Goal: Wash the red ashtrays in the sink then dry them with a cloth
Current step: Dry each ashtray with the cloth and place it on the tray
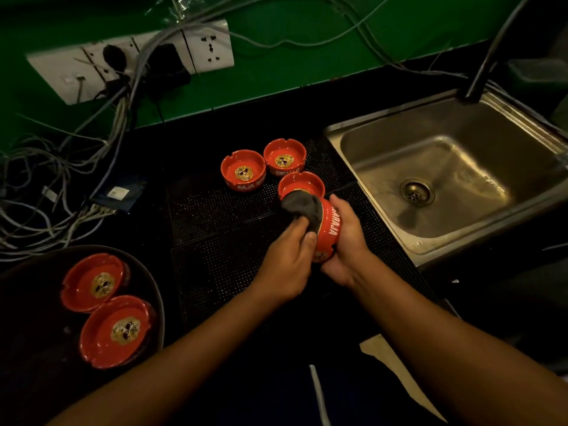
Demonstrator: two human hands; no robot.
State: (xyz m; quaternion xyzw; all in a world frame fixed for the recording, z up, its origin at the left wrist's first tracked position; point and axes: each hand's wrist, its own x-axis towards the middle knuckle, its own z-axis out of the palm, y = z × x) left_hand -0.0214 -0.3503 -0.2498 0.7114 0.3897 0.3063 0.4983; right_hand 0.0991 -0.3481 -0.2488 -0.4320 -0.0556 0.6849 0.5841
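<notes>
The right hand (347, 241) cupped a red ashtray (330, 232) tipped on its side, fingers curled round its outer wall, above the black rubber mat (215, 226) left of the steel sink (445, 167). The left hand (287, 262) pinched a grey cloth (302, 207) between thumb and bent fingers, and the cloth was pressed into the ashtray's bowl. Three other ashtrays (242, 170) (284, 158) (301, 184) sat upright on the mat just behind the hands. Two further ashtrays (93, 282) (118, 330) lay side by side on a dark round tray (40, 318) at the left.
</notes>
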